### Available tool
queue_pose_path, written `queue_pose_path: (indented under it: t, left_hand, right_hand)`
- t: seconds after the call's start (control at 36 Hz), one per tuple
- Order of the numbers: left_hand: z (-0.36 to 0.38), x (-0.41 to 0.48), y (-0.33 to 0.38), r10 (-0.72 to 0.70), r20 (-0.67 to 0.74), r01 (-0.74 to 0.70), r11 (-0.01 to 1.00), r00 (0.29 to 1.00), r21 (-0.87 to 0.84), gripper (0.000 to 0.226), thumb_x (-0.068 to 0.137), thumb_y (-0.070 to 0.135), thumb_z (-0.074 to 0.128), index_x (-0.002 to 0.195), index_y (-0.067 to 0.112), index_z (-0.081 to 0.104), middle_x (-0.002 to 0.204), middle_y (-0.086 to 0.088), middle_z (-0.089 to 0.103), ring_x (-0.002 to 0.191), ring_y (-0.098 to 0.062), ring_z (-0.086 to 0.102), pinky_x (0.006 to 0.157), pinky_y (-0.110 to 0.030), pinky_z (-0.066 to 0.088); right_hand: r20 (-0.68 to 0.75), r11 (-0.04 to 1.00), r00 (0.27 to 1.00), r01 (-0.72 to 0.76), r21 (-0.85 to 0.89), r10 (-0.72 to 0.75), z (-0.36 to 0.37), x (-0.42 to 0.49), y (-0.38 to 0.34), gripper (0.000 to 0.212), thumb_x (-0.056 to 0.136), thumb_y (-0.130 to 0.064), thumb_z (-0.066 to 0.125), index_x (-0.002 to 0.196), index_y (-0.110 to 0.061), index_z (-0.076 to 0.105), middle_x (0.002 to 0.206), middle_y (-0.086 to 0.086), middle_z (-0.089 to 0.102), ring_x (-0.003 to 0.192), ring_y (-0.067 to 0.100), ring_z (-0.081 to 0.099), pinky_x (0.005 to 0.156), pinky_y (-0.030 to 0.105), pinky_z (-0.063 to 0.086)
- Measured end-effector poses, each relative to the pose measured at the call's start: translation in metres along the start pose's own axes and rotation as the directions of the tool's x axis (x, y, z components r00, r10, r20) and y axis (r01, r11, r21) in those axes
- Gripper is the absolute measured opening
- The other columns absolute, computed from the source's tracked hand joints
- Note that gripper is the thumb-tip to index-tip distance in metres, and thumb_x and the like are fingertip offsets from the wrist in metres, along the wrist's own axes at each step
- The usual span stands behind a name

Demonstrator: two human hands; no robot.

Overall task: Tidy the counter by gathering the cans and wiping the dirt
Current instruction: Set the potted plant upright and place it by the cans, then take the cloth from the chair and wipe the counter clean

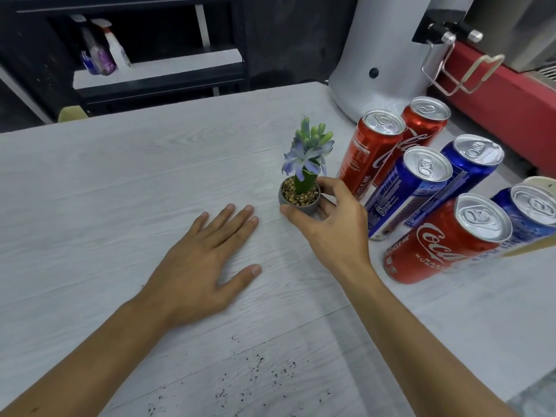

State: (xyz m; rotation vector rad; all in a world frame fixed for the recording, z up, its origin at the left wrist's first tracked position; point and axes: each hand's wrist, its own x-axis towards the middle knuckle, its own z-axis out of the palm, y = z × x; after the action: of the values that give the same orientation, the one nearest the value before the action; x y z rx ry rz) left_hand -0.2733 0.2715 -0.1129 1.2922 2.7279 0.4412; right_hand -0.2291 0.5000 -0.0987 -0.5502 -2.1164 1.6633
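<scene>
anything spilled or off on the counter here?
Yes: dark dirt specks lie scattered on the counter near its front edge, between the forearms, not yet wiped. The cans stand grouped at the right, none tipped. The right hand grips the small flower pot, which sits upright.

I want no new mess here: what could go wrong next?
The right hand grips the flower pot close to the cans; swinging it right might topple the nearest blue can. Tilting the pot could spill its pebbles. The dirt lies between the forearms, so a dragged arm may smear it.
</scene>
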Motion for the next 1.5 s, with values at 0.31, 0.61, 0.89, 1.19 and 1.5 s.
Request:
queue_pose_path:
  t: [0.31,0.61,0.89,1.19,1.5]
  left_hand:
    - [0.0,0.0,0.0,0.005,-0.003,-0.005,1.0,1.0,-0.004,0.074,0.102,0.067,0.028,0.164,0.03,0.013,0.171,0.014,0.007,0.157,-0.006,-0.001,0.127,-0.043,0.01]
    - [-0.001,0.0,0.001,-0.003,0.011,0.003,1.0,1.0,-0.006,0.074,0.102,0.068,0.025,0.164,0.031,0.011,0.171,0.015,0.004,0.157,-0.005,-0.004,0.128,-0.041,0.007]
    - [-0.018,-0.001,0.019,-0.101,0.049,0.105,0.989,0.994,-0.106,0.072,0.099,0.07,0.024,0.162,0.036,0.014,0.169,0.02,0.003,0.154,0.003,-0.006,0.123,-0.023,-0.007]
    - [-0.049,-0.029,0.051,-0.145,0.127,0.157,0.984,0.981,-0.086,0.071,0.099,0.067,0.031,0.162,0.038,0.016,0.168,0.02,0.012,0.154,-0.002,0.009,0.123,-0.026,0.005]
    - [-0.049,-0.079,0.091,-0.063,0.14,0.078,0.991,0.988,-0.108,0.068,0.1,0.066,0.035,0.161,0.039,0.022,0.167,0.016,0.024,0.152,-0.011,0.026,0.122,-0.037,0.028]
  right_hand:
    - [-0.01,0.997,1.0,0.016,-0.076,-0.017,0.003,-0.001,0.005,0.053,0.072,-0.029,0.093,0.117,-0.028,0.065,0.112,-0.01,0.074,0.103,0.004,0.072,0.09,0.031,0.061]
    - [0.053,0.984,0.999,0.02,-0.176,-0.011,-0.001,-0.003,0.001,0.063,0.075,-0.041,0.089,0.13,-0.02,0.064,0.121,-0.008,0.071,0.115,0.007,0.066,0.098,0.036,0.057]
    - [0.105,0.93,0.994,0.023,-0.366,0.017,-0.021,-0.038,-0.015,0.069,0.092,-0.049,0.071,0.152,-0.027,0.045,0.152,-0.012,0.05,0.132,-0.004,0.04,0.106,0.013,0.032]
    - [0.246,0.719,0.969,0.159,-0.677,0.018,-0.049,-0.096,-0.035,0.074,0.099,-0.059,0.05,0.161,-0.022,0.031,0.169,-0.001,0.027,0.156,0.017,0.02,0.117,0.024,0.011]
    - [0.304,0.664,0.952,0.216,-0.716,0.018,-0.07,-0.182,-0.047,0.067,0.101,-0.055,0.05,0.156,-0.019,0.041,0.166,0.005,0.033,0.153,0.022,0.028,0.124,0.038,0.026]
